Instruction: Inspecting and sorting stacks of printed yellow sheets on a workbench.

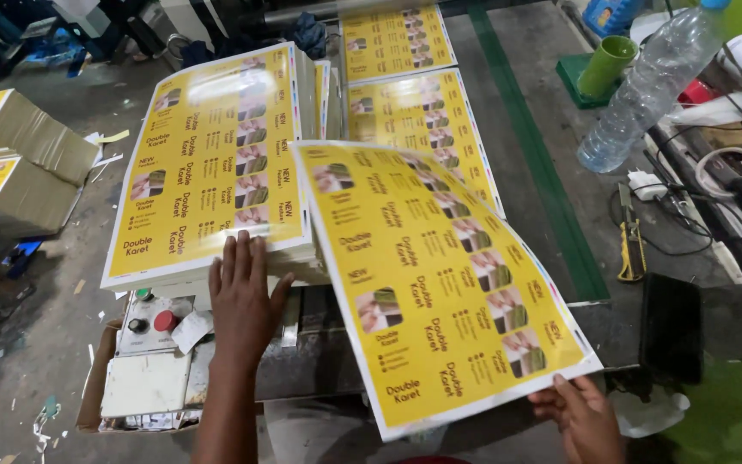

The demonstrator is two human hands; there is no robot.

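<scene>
My left hand [242, 296] lies flat with fingers spread on the near edge of a thick stack of glossy yellow printed sheets [208, 163]. My right hand [581, 417] grips the near right corner of one loose yellow printed sheet [440, 283], which is lifted and tilted above the grey work surface [577, 215], its left edge close to the stack. More yellow sheets [422, 112] lie flat further back, partly hidden under the lifted one.
A control box with a red button [163, 320] sits below the stack. At right are a plastic water bottle [646, 82], a green cup [607, 64], a yellow utility knife [630, 249], a black phone [670, 326] and cables. Bundled yellow stacks [10, 163] stand on the floor at left.
</scene>
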